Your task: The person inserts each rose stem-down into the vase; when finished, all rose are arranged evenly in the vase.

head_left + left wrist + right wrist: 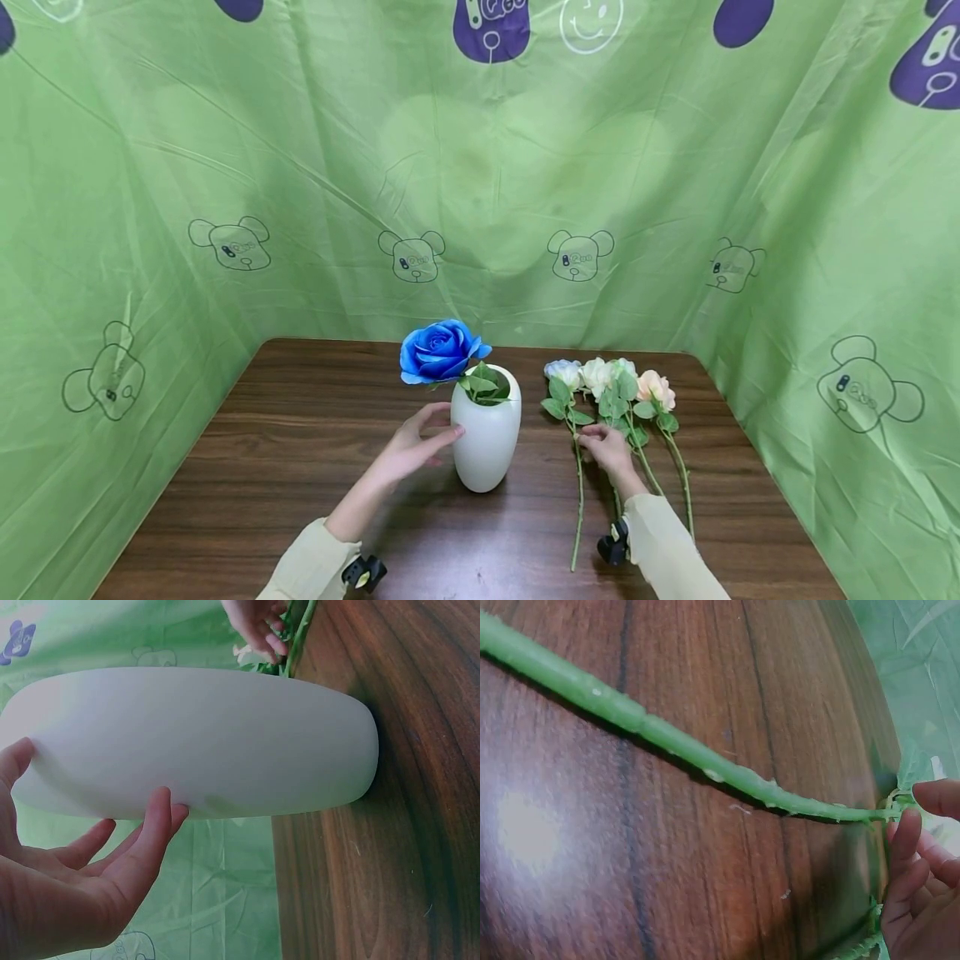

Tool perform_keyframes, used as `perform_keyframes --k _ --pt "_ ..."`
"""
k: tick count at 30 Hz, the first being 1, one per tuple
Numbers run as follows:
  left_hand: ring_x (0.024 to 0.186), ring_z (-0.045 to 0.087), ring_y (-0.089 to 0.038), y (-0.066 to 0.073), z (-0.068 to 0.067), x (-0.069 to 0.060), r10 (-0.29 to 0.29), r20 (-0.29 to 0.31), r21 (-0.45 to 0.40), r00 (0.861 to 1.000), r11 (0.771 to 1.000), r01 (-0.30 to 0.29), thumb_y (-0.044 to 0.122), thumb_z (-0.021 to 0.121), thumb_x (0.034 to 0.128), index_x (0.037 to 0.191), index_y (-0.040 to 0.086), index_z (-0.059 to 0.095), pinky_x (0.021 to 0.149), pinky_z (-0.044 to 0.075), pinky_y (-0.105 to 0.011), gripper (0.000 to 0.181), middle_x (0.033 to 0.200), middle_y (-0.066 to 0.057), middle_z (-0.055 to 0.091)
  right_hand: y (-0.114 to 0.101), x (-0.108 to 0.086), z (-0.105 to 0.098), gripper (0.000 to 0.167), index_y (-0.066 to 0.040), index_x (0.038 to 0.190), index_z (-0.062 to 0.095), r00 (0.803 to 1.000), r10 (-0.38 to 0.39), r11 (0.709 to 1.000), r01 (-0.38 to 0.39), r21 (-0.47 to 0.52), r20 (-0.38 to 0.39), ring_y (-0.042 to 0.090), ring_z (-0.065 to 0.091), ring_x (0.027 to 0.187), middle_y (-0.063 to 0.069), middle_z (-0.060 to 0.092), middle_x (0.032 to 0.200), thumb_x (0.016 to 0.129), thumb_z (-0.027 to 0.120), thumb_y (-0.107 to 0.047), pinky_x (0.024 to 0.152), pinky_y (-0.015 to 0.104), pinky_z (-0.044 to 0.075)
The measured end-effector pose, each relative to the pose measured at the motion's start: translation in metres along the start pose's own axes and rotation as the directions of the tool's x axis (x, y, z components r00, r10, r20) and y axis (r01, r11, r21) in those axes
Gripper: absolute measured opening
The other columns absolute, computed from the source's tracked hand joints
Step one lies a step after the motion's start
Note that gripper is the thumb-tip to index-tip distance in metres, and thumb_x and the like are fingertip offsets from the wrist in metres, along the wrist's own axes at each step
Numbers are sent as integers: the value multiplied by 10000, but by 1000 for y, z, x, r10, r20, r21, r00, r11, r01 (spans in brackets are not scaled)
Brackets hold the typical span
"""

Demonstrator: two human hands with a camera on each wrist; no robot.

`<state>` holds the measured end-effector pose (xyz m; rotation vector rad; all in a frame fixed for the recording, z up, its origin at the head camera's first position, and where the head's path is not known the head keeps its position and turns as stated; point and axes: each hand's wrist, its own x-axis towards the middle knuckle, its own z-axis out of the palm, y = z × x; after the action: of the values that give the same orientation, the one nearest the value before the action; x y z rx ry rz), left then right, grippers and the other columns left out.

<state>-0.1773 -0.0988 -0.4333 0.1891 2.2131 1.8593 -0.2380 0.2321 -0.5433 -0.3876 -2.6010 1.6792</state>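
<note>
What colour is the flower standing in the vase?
The flower in the vase is bright blue, seen best in the head view.

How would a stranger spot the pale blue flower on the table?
On the brown table, find the white vase. To its right, flowers lie side by side. The pale blue flower is leftmost, its tint unlike the cream bloom beside it.

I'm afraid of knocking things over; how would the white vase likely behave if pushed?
The white vase might tip, being tall and narrowing toward its base. The large blue rose leaning over its rim may add a pull that way. The vase's smooth, bare-looking sides could feel slippery.
</note>
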Motion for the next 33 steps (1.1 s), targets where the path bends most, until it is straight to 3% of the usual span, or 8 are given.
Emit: perform_keyframes --k 3,6,15,18,21,25,29,33 --pt "994 525 -276 0 0 0 1 0 -1 1000 1000 -1 383 640 794 1273 124 422 677 497 -435 587 1179 -121 494 2 0 4 281 118 987 545 999 19 997 -21 72 28 144 513 470 122 602 696 768 635 -32 428 241 423" --pt "991 526 -273 0 0 0 3 2 1 1000 1000 -4 380 640 795 1270 127 425 679 494 -445 580 1176 -121 496 3 -1 7 280 121 972 539 999 26 997 -28 66 28 125 475 446 113 584 658 750 643 -13 427 238 410" --pt "979 531 -268 1 0 0 13 2 11 1000 1000 -13 375 638 798 1268 124 428 660 501 -427 573 1167 -124 499 4 0 9 252 32 884 606 1000 -19 976 15 -216 -17 116 489 445 20 571 613 685 695 -94 446 253 396" --pt "982 528 -272 2 0 -1 13 5 11 1000 1000 -13 376 637 799 1270 123 426 666 500 -434 575 1170 -126 497 5 1 10 241 22 874 618 999 -33 969 29 -243 -12 114 499 446 16 585 620 680 697 -97 455 253 407" --pt "990 525 -277 2 0 -1 16 9 9 1000 1000 -16 376 634 801 1271 121 423 668 499 -435 575 1174 -129 494 4 1 10 252 47 909 611 1000 -25 982 28 -187 18 124 494 432 36 587 621 693 680 -62 426 246 404" --pt "990 526 -279 2 0 -1 18 12 9 1000 1000 -18 377 631 803 1270 118 423 665 501 -430 573 1177 -132 490 1 -1 8 299 98 1010 548 993 4 1000 -3 -9 118 135 477 420 88 573 615 736 626 6 395 223 373" --pt "990 526 -277 1 0 0 14 9 5 1000 1000 -14 378 635 800 1268 118 425 667 500 -431 575 1182 -130 487 -6 -5 2 345 116 1096 478 972 6 990 -39 133 237 139 486 447 144 584 669 771 571 44 424 222 397" --pt "994 523 -276 1 0 0 12 6 1 1000 1000 -12 379 638 797 1267 119 427 668 500 -426 577 1185 -126 486 -7 -8 -3 371 126 1129 436 949 -49 983 -10 185 310 145 499 479 178 591 727 780 535 52 452 228 430"
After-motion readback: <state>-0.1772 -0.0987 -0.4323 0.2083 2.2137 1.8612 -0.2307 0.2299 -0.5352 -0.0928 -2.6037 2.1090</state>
